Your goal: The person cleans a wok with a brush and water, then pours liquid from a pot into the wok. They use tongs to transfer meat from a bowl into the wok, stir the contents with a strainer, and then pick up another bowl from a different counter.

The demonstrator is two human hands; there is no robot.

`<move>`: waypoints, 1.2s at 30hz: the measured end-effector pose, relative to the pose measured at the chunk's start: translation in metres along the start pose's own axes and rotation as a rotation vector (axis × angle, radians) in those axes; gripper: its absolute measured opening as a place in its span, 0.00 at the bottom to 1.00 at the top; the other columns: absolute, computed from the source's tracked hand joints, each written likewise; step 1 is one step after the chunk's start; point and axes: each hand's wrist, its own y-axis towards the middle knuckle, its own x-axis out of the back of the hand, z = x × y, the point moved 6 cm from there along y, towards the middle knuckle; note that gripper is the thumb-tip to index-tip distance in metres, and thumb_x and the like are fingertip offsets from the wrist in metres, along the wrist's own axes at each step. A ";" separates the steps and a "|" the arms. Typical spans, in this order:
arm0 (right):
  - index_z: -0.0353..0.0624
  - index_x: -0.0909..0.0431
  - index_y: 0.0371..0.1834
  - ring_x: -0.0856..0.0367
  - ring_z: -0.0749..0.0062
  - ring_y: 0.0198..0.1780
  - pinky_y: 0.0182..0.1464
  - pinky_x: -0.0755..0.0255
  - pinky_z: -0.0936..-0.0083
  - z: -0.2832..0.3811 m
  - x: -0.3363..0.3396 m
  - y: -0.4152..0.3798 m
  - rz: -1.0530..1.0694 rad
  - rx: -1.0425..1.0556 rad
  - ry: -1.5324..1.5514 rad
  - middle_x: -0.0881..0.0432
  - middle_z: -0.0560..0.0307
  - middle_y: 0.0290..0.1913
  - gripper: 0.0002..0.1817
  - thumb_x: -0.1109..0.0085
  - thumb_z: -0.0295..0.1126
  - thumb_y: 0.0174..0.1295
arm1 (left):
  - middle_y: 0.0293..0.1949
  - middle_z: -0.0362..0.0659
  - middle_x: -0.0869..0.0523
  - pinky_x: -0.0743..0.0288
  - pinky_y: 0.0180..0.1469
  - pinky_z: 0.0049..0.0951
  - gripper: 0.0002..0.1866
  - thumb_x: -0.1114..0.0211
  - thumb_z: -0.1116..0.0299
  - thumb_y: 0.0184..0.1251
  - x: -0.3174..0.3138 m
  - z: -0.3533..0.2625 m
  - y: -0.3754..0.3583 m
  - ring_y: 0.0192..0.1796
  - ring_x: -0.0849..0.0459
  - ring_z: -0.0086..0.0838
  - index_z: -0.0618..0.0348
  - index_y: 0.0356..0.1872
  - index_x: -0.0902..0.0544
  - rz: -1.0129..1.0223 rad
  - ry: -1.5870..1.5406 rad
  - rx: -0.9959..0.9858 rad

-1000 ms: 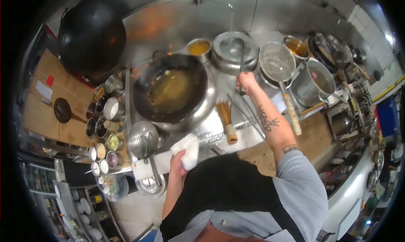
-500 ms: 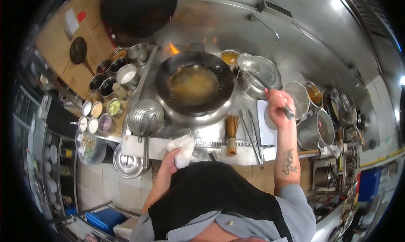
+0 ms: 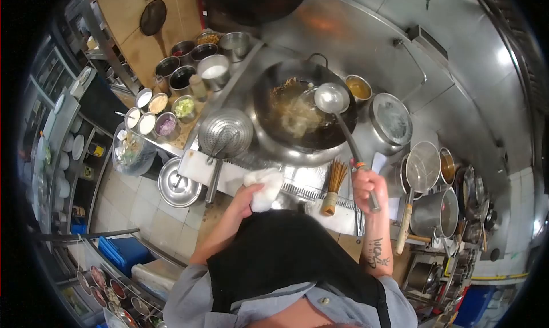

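My right hand (image 3: pixel 369 188) is wrapped round the handle of a metal ladle (image 3: pixel 331 98), whose bowl hangs over the right side of a dark wok (image 3: pixel 264 113). Brownish, cloudy liquid (image 3: pixel 294 113) with some bits along its edge lies in the wok. A folded white cloth (image 3: pixel 265 189) is gripped in my left hand (image 3: pixel 246 200), close to the front edge of the stove. Between my hands lies a bamboo brush (image 3: pixel 331 191). A perforated skimmer (image 3: pixel 225 132) rests left of the wok.
Seasoning pots (image 3: pixel 214 72) and small tubs (image 3: pixel 166 126) line the left counter. Right of the wok are a bowl of yellow liquid (image 3: pixel 358 88), a pot of clear liquid (image 3: pixel 392 118), a mesh strainer (image 3: pixel 424 165) and a large pot (image 3: pixel 434 212). A lid (image 3: pixel 178 182) sits low at the left.
The ladle has swung left from beside the clear-liquid pot to over the wok. My view has turned and shifted, and the flame behind the wok no longer shows. The left hand keeps the cloth.
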 end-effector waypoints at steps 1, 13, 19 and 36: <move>0.32 0.35 0.61 0.32 0.81 0.18 0.16 0.35 0.79 0.000 0.013 -0.003 -0.104 0.083 -0.313 0.31 0.64 0.22 0.22 0.52 0.20 0.61 | 0.54 0.52 0.18 0.16 0.51 0.41 0.26 0.38 0.73 0.67 0.006 0.002 0.003 0.52 0.14 0.42 0.66 0.65 0.31 -0.004 -0.025 -0.009; 0.33 0.43 0.75 0.25 0.72 0.29 0.34 0.27 0.75 -0.057 0.198 -0.083 -0.907 0.633 -1.585 0.19 0.42 0.42 0.35 0.45 0.27 0.64 | 0.59 0.54 0.20 0.22 0.60 0.44 0.26 0.43 0.67 0.70 0.037 0.007 0.020 0.58 0.18 0.45 0.66 0.67 0.33 -0.025 -0.001 0.131; 0.42 0.40 0.75 0.18 0.37 0.46 0.51 0.25 0.56 -0.076 0.273 -0.080 -1.059 0.454 -1.690 0.18 0.32 0.47 0.35 0.45 0.26 0.61 | 0.61 0.56 0.21 0.24 0.62 0.45 0.27 0.46 0.67 0.72 0.008 -0.010 0.022 0.60 0.19 0.46 0.69 0.68 0.34 0.057 0.092 0.212; 0.46 0.52 0.77 0.20 0.68 0.36 0.31 0.20 0.70 -0.032 0.160 -0.008 -0.759 0.571 -1.007 0.25 0.49 0.49 0.46 0.39 0.20 0.55 | 0.43 0.50 0.15 0.17 0.51 0.42 0.15 0.43 0.62 0.74 -0.108 -0.024 0.128 0.46 0.13 0.40 0.64 0.51 0.24 -0.016 0.006 0.196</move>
